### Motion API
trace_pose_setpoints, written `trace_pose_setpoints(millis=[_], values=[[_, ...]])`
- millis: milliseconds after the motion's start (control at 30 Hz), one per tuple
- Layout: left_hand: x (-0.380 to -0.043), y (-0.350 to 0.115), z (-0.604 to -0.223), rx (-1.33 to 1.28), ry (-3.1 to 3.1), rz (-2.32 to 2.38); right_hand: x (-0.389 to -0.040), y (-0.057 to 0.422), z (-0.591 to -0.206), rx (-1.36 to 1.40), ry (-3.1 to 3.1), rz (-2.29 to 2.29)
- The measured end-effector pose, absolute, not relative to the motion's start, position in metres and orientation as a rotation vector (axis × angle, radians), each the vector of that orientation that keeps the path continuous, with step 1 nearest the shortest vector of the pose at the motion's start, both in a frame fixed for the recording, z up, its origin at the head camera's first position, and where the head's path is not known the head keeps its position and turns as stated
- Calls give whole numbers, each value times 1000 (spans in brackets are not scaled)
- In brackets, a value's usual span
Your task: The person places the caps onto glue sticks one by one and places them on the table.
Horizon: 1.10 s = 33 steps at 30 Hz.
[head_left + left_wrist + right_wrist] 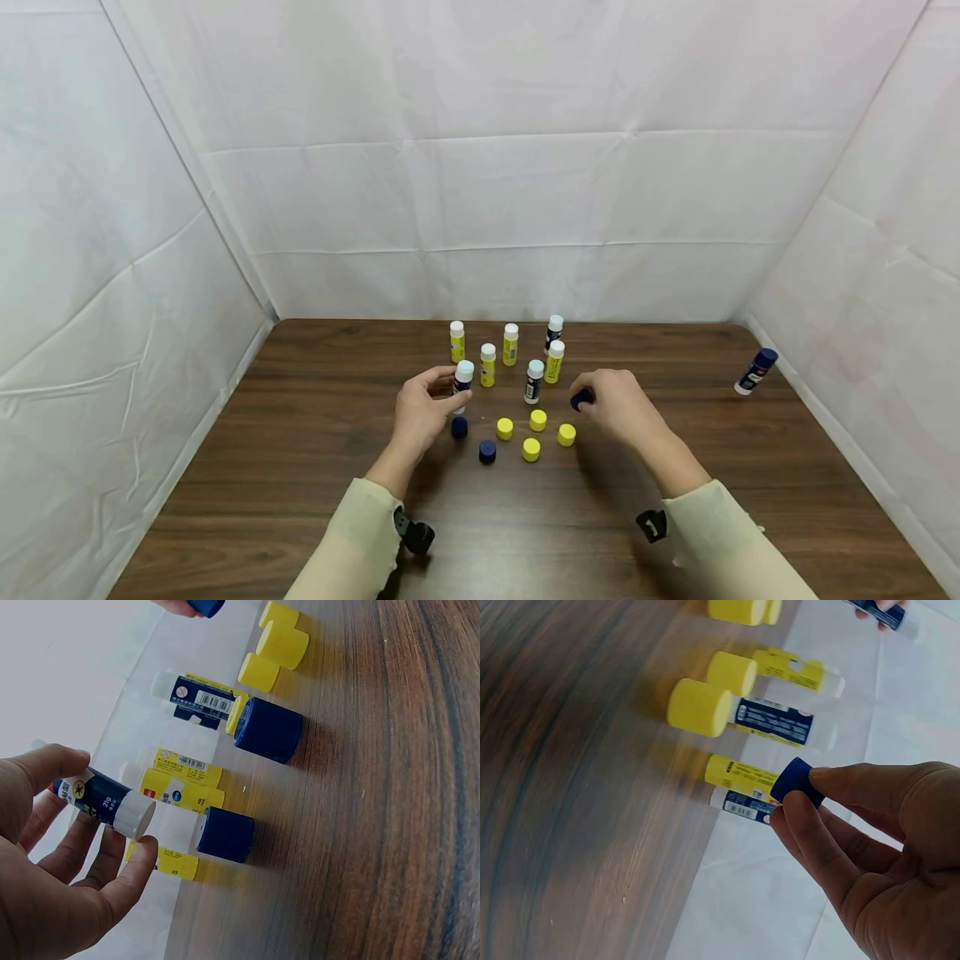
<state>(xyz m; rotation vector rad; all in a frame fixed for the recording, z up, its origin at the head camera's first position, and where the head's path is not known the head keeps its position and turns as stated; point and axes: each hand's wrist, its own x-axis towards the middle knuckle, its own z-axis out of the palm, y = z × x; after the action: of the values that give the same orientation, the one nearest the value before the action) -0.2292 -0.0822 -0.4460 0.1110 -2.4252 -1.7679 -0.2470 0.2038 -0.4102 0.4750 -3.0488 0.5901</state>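
My left hand (422, 408) grips a navy glue stick (97, 799) with its white top uncapped, thumb and fingers round its body. It tilts in the left wrist view, off the table. To the right, my right hand (617, 404) pinches a navy cap (796, 781) between thumb and fingertips. Below the left hand, a navy cap (459, 427) and another navy cap (487, 452) stand on the table. Between the hands are several yellow caps (531, 450). Behind them, an uncapped navy glue stick (533, 383) and several uncapped yellow glue sticks (488, 367) stand upright.
A capped navy glue stick (755, 372) stands far right by the white side sheet (862, 333). Another uncapped navy glue stick (553, 332) is at the back edge of the brown wooden table (337, 500). White sheeting (525, 192) rises behind.
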Motion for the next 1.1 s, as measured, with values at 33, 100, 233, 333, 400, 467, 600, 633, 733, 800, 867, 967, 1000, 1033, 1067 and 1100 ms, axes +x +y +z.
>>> trace_pose_setpoints(millis=[33,100,233,333,400,467,600,633,733,800,867,967,1000,1033,1067,1100], values=[[-229,-82,-446,114,-2424,-1769,-247,203,-410,459,-3049,617],[-229,-82,-446,119,-2419,-1771,-246,202,-410,436,-3049,670],[-229,-81,-448,114,-2412,-1770,-243,200,-413,393,-3033,727],[-230,-81,-448,118,-2414,-1764,-241,198,-414,362,-3020,744],[-230,-81,-448,117,-2419,-1749,-239,197,-414,345,-3012,763],[-231,-81,-448,114,-2427,-1730,-237,196,-414,321,-3003,774],[-231,-82,-447,80,-2457,-1656,-234,194,-414,285,-2986,803],[-231,-82,-447,69,-2463,-1639,-233,193,-413,274,-2984,810],[-230,-81,-445,56,-2475,-1593,-232,191,-413,252,-2979,839],[-230,-81,-443,49,-2482,-1570,-231,189,-413,230,-2977,861],[-229,-80,-442,44,-2490,-1545,-230,188,-413,221,-2974,883],[-228,-80,-440,36,-2505,-1517,-228,186,-412,202,-2966,920],[-228,-79,-440,34,-2508,-1507,-227,185,-412,195,-2961,930],[-228,-79,-439,34,-2510,-1498,-227,184,-412,187,-2954,944],[-228,-80,-439,29,-2514,-1481,-226,183,-412,181,-2945,954],[-228,-80,-438,30,-2517,-1467,-225,182,-411,176,-2936,971]])
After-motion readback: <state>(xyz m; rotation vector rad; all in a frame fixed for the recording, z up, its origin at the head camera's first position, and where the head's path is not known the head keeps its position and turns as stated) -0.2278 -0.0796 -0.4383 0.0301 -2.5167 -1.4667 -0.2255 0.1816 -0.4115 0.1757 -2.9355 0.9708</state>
